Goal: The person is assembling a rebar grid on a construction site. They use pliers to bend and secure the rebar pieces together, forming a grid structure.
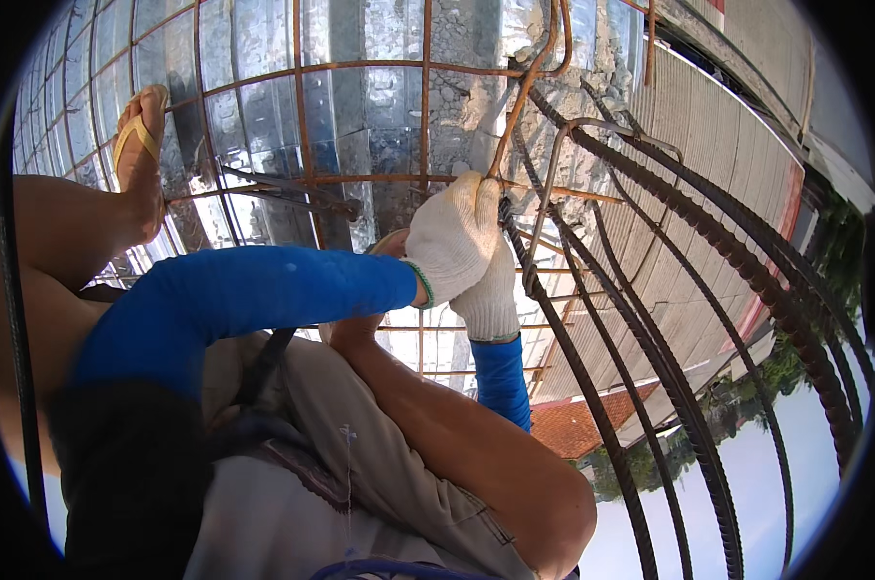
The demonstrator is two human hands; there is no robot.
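At the far left, my foot in a yellow-strapped sandal (138, 140) rests over the shiny ribbed metal sheet (254, 106). Rusty mesh bars (360, 67) cross above that sheet in a grid, running on toward the middle. Next comes my left hand (452, 237), in a white knitted glove, its blue sleeve (292, 285) reaching across from the left. Its fingers look bent inward, but I cannot tell what, if anything, they grip. Just beside it, partly covered and slightly to the right, is my right hand (488, 302), gloved as well; its fingertips are hidden, so I cannot tell how far it is closed.

A thin rusty rod (520, 106) lies directly beyond both hands. Its long axis runs away from me, leaning a little right toward the upper edge, with its near end meeting the top of the gloves. As I see it, the left hand is nearer to that end. Farther right, dark ribbed bars (737, 249) slant past my hands and down toward the lower right.
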